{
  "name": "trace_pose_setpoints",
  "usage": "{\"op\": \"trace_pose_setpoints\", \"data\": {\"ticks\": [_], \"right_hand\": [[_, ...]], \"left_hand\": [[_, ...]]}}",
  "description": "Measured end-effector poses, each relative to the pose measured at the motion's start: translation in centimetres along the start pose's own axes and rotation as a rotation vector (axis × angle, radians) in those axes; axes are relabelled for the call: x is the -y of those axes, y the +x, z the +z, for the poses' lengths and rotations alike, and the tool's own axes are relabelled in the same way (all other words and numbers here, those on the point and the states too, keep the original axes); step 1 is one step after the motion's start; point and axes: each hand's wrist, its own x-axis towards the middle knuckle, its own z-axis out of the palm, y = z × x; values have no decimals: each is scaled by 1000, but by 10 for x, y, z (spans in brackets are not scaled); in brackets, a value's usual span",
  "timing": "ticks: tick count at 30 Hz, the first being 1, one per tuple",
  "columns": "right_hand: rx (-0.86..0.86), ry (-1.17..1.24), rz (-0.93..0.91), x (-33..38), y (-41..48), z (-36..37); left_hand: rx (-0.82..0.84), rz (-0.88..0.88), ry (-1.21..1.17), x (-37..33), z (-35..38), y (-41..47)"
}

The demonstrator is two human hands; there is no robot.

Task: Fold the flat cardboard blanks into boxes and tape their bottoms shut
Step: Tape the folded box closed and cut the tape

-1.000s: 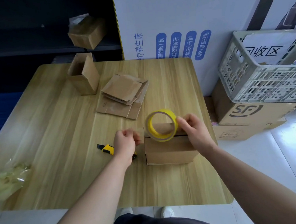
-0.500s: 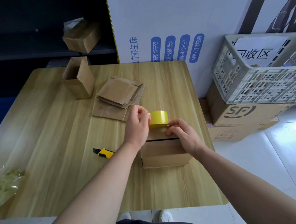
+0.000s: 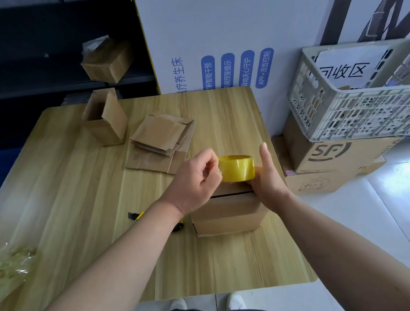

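A folded cardboard box point(image 3: 229, 214) sits near the right edge of the table point(image 3: 79, 217), its flap seam facing up. A yellow tape roll point(image 3: 236, 168) is held on top of it. The roll is gripped at its right side by the right hand point(image 3: 268, 178), and the left hand point(image 3: 196, 181) has its fingers pinched together at the left edge. If the tape is drawn off crooked, the seam could be missed. The light box could also be dragged, or its flaps sprung open.

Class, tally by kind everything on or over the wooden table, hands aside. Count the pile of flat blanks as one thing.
Folded boxes: 2
Blank pile: 1
Tape roll: 1
Knife: 1
Plastic wrap: 1
Total: 6
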Motion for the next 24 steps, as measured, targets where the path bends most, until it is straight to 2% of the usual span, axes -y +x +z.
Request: {"op": "trace_pose_setpoints", "data": {"ticks": [3,5,8,11,18,21,24], "right_hand": [[-72,34,-5,6,0,4],[-122,24,-1,6,2,5],[-142,21,11,0,0,7],[-181,-127,-16,-8,-4,7],[-274,-199,-188,-11,-9,3],[-329,-214,-235,-11,-10,2],[-365,-213,-194,-11,-10,6]], "left_hand": [[67,-2,15,-2,6,-8],[37,-22,19,1,6,-11],[-173,-153,15,11,-1,-13],[-409,-353,-49,21,-9,-16],[-576,-592,110,38,-7,-25],[-572,-611,207,39,-4,-30],[-569,-511,243,39,-5,-35]]}}
